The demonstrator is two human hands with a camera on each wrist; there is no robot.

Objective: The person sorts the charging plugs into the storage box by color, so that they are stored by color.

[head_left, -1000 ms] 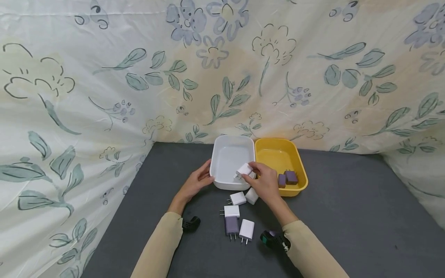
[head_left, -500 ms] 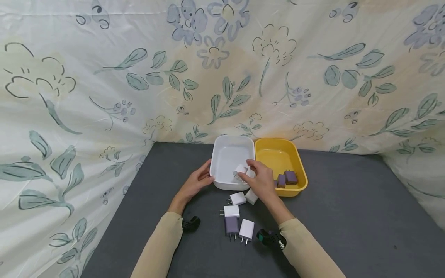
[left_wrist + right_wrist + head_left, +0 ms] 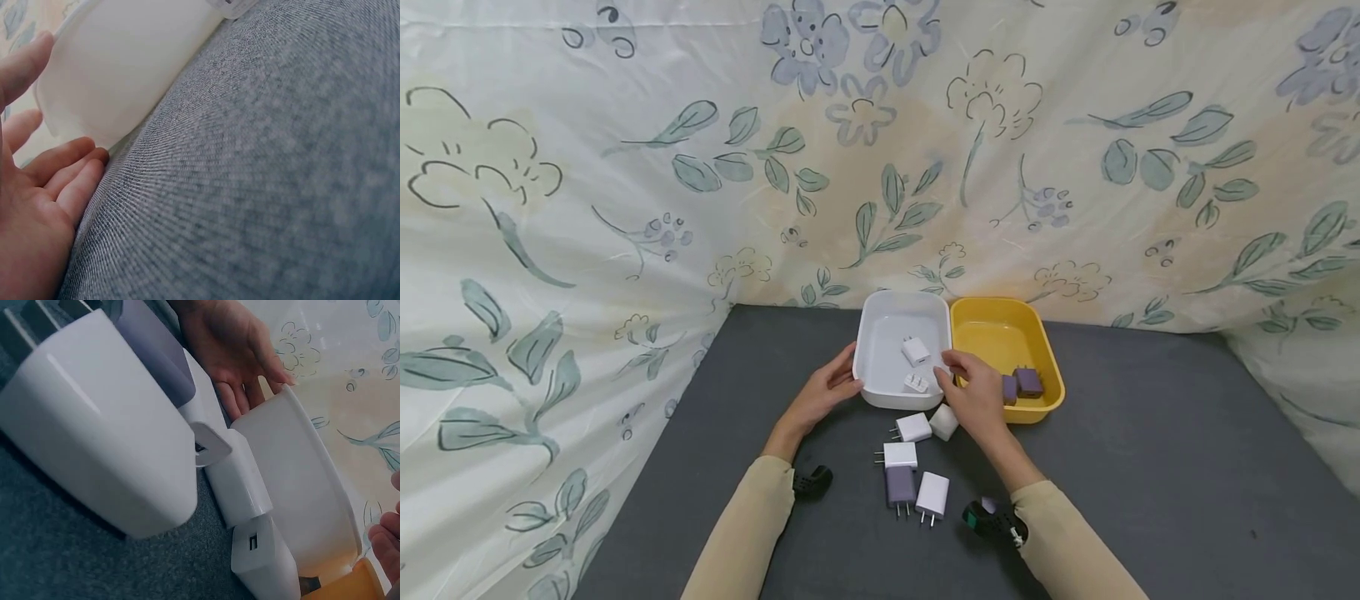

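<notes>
In the head view two white chargers lie inside the white bin. My left hand touches that bin's left side with relaxed fingers, as the left wrist view also shows on the bin's wall. My right hand is over the seam between the two bins, its thumb and fingers apart and holding nothing. On the table in front are several white chargers and a purple charger. The yellow bin has purple chargers in its near end.
A dark grey table carries everything. Behind it hangs a flowered cloth, which also runs down the left side. Beside my right wrist strap a bit of purple shows, partly hidden.
The white charger that my right hand held over the white bin now lies inside it. My right hand has let go and moved right. The left hand has not moved.
</notes>
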